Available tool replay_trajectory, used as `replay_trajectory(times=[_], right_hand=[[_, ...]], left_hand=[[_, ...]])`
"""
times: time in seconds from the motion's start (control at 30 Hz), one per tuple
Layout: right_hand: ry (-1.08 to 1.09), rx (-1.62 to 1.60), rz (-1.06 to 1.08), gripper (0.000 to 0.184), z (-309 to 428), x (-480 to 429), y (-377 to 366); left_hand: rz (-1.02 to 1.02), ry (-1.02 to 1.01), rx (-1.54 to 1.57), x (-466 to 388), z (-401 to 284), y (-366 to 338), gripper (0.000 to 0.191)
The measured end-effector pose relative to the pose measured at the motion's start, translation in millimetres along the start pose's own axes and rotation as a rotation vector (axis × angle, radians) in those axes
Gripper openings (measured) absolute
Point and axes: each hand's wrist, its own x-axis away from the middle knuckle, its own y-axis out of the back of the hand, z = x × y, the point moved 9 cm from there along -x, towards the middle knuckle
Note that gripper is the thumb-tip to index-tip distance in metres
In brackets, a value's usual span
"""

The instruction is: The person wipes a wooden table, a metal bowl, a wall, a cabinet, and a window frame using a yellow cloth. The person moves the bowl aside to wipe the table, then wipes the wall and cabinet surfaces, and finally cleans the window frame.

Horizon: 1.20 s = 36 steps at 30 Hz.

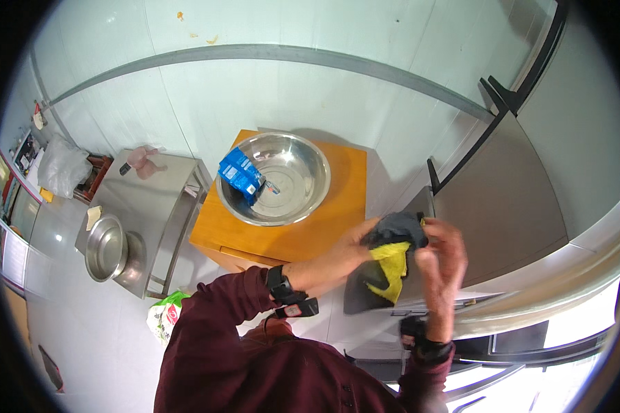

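A crumpled dark grey and yellow cloth (392, 263) hangs between my hands, to the right of the wooden cabinet. My left hand (354, 242) grips its left side, the fingers partly hidden behind the fabric. At the upper right edge of the cloth, my right hand (444, 253) pinches it; this hand is slightly blurred. A wide stainless steel basin (294, 196) rests on the orange-brown wooden cabinet (349, 175). Inside the basin, a blue plastic packet (240, 173) leans on the left wall, and a small printed item (272, 187) lies near it.
On the left stands a steel table (157, 199) bearing a smaller metal basin (106, 248) and a pinkish translucent object (143, 161). A printed plastic bag (165, 315) is on the floor beside it. Grey appliance-like doors (496, 206) with black handles rise at right.
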Motion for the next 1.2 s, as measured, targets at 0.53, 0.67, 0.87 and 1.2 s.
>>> replay_trajectory(times=[0.53,0.67,0.87,1.2], right_hand=[[0.474,1.564,-0.313,0.014,1.2,-12.3,133.1],[0.458,1.757,-0.304,0.015,-15.2,-15.2,139.9],[0.452,1.853,-0.316,0.020,-25.6,-15.9,143.0],[0.381,1.966,-0.338,0.018,-28.8,-15.7,143.9]], left_hand=[[-0.822,-0.701,-0.405,-57.5,-300.3,287.6,0.041],[-1.154,-0.946,-0.411,-18.8,-376.9,380.6,0.055],[-1.482,-1.009,-0.617,-18.6,-423.6,440.7,0.060],[-1.392,-0.828,-1.462,-146.6,-411.7,432.5,0.042]])
